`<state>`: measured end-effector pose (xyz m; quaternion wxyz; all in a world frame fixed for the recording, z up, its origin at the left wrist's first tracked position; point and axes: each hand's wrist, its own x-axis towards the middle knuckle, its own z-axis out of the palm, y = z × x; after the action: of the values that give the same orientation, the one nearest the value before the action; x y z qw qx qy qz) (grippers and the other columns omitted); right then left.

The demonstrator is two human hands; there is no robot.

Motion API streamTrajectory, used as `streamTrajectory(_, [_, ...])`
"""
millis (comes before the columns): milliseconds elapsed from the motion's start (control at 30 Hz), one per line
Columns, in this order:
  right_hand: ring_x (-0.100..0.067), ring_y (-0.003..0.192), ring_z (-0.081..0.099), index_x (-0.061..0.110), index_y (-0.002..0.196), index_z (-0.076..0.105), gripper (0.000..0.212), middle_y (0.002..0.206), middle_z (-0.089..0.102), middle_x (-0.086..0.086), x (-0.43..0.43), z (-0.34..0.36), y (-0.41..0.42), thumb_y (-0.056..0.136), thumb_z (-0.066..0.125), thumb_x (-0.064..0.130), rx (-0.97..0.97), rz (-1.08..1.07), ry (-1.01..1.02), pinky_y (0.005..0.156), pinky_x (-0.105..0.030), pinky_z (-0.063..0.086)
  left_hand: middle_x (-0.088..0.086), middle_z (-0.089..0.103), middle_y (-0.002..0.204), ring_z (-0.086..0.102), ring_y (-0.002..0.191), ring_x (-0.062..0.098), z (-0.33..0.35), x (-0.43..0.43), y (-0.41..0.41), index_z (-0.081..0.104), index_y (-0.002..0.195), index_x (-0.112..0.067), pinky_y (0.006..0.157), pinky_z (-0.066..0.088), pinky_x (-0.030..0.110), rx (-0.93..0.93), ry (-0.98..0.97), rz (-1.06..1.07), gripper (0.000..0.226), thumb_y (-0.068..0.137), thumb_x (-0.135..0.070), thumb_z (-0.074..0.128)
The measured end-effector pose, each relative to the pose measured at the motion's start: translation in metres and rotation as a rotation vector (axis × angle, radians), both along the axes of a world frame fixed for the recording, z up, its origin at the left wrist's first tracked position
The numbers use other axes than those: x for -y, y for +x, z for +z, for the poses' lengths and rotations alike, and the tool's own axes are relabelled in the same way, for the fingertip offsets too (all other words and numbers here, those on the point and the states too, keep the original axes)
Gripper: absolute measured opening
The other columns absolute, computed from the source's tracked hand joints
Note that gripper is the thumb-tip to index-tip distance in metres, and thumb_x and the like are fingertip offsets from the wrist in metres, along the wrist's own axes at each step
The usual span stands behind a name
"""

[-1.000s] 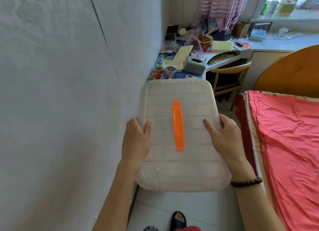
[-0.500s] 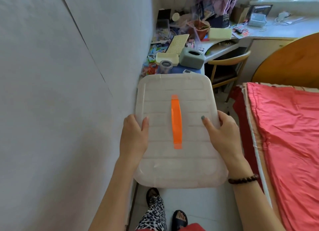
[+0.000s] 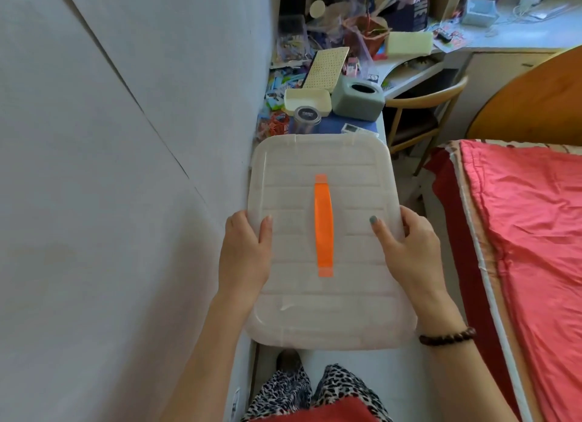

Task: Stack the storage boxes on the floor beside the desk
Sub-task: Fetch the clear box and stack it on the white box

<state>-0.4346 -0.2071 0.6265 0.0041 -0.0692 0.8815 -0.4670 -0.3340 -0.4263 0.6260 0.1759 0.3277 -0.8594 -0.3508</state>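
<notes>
**Lidded storage box held in both hands between wall and bed**

A person holds a translucent storage box [image 3: 327, 308] in the air, lid up and roughly level, in the narrow gap between the grey wall [image 3: 126, 201] and the bed [image 3: 519, 248] with its red cover. An orange handle [image 3: 323, 226] runs down the middle of the lid.

The left hand [image 3: 244, 254] grips the box's left edge, thumb lying on the lid and the other fingers wrapped under the rim, out of sight. The right hand [image 3: 409, 251] grips the right edge the same way: thumb flat on the lid, fingers [image 3: 412, 215] curled round the side. A dark beaded bracelet [image 3: 447, 336] sits on the right wrist.

White floor [image 3: 371, 358] shows just below the box's near edge. The far edge meets the near end of the cluttered surface [image 3: 356, 124] in the view; whether the two touch cannot be told. On that surface, close to the box, stand a dark-lidded jar [image 3: 307, 116], a cream tray [image 3: 307, 98] and a grey-green tissue box [image 3: 357, 102]. A wooden chair [image 3: 422, 106] stands to the right.
</notes>
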Motion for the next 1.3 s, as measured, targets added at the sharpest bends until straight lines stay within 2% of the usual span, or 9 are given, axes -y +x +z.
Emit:
streamTrajectory(167, [0.003, 0.087, 0.053, 0.037, 0.102, 0.053, 0.022, 0.094, 0.053, 0.016, 0.018, -0.023, -0.017, 0.085, 0.061, 0.049, 0.070, -0.002, -0.024, 0.065, -0.012, 0.039, -0.006, 0.046, 0.100, 0.039, 0.077, 0.001, -0.027, 0.016, -0.018, 0.048, 0.111, -0.012, 0.065, 0.029, 0.013, 0.017, 0.007, 0.024, 0.038, 0.092, -0.044, 0.046])
streamTrajectory(300, [0.001, 0.091, 0.053, 0.034, 0.113, 0.054, 0.031, 0.098, 0.052, 0.018, 0.023, -0.050, -0.023, 0.085, 0.062, 0.046, 0.125, -0.007, -0.020, 0.072, -0.014, 0.040, -0.006, 0.047, 0.101, 0.037, 0.078, -0.003, -0.055, 0.021, -0.025, 0.047, 0.114, -0.011, 0.064, 0.032, 0.006, 0.025, 0.029, 0.015, 0.040, 0.092, -0.045, 0.045])
streamTrajectory(433, [-0.002, 0.094, 0.053, 0.033, 0.115, 0.053, 0.033, 0.101, 0.053, 0.017, 0.030, -0.083, -0.038, 0.086, 0.063, 0.042, 0.168, -0.001, -0.012, 0.077, -0.021, 0.043, -0.003, 0.045, 0.105, 0.036, 0.081, 0.000, -0.089, 0.025, -0.037, 0.045, 0.120, -0.006, 0.072, 0.026, 0.009, 0.077, 0.038, 0.018, 0.045, 0.093, -0.042, 0.044])
streamTrajectory(500, [0.000, 0.095, 0.053, 0.032, 0.119, 0.053, 0.036, 0.101, 0.052, 0.019, 0.035, -0.103, -0.042, 0.086, 0.064, 0.042, 0.208, 0.004, 0.003, 0.076, -0.020, 0.043, 0.002, 0.047, 0.111, 0.042, 0.091, 0.008, -0.109, 0.027, -0.039, 0.042, 0.124, -0.004, 0.074, 0.025, 0.010, 0.133, 0.031, 0.031, 0.048, 0.094, -0.042, 0.042])
streamTrajectory(633, [0.001, 0.091, 0.053, 0.033, 0.117, 0.052, 0.036, 0.099, 0.052, 0.022, 0.046, -0.150, -0.050, 0.085, 0.066, 0.039, 0.303, -0.006, 0.016, 0.074, -0.022, 0.042, 0.007, 0.049, 0.120, 0.050, 0.106, 0.022, -0.158, 0.033, -0.044, 0.039, 0.129, -0.008, 0.079, 0.036, 0.024, 0.260, 0.076, 0.051, 0.051, 0.094, -0.045, 0.038])
streamTrajectory(767, [-0.011, 0.096, 0.059, 0.018, 0.125, 0.054, 0.046, 0.111, 0.061, 0.005, 0.051, -0.206, -0.066, 0.084, 0.068, 0.033, 0.434, -0.015, 0.020, 0.081, -0.032, 0.051, 0.006, 0.050, 0.122, 0.051, 0.110, 0.025, -0.208, 0.038, -0.051, 0.038, 0.130, -0.010, 0.081, 0.038, 0.028, 0.347, 0.115, 0.076, 0.051, 0.093, -0.046, 0.037])
streamTrajectory(933, [-0.019, 0.101, 0.061, 0.012, 0.133, 0.050, 0.055, 0.117, 0.063, -0.003, 0.059, -0.281, -0.082, 0.084, 0.069, 0.028, 0.546, -0.004, 0.043, 0.089, -0.044, 0.052, 0.010, 0.050, 0.129, 0.049, 0.116, 0.027, -0.276, 0.048, -0.062, 0.038, 0.133, -0.007, 0.087, 0.041, 0.034, 0.436, 0.126, 0.110, 0.055, 0.093, -0.044, 0.040])
streamTrajectory(1167, [-0.019, 0.105, 0.061, 0.015, 0.134, 0.048, 0.050, 0.118, 0.063, -0.002, 0.070, -0.368, -0.100, 0.088, 0.065, 0.025, 0.618, 0.011, 0.094, 0.090, -0.043, 0.051, 0.007, 0.053, 0.122, 0.055, 0.106, 0.027, -0.365, 0.064, -0.080, 0.043, 0.128, -0.012, 0.077, 0.041, 0.031, 0.506, 0.170, 0.084, 0.044, 0.094, -0.042, 0.042])
streamTrajectory(1300, [-0.020, 0.107, 0.060, 0.017, 0.134, 0.047, 0.050, 0.120, 0.062, -0.001, 0.075, -0.409, -0.113, 0.089, 0.063, 0.027, 0.638, 0.022, 0.131, 0.091, -0.043, 0.052, 0.006, 0.054, 0.118, 0.056, 0.102, 0.024, -0.406, 0.069, -0.090, 0.046, 0.125, -0.014, 0.078, 0.046, 0.035, 0.498, 0.193, 0.052, 0.040, 0.094, -0.039, 0.043])
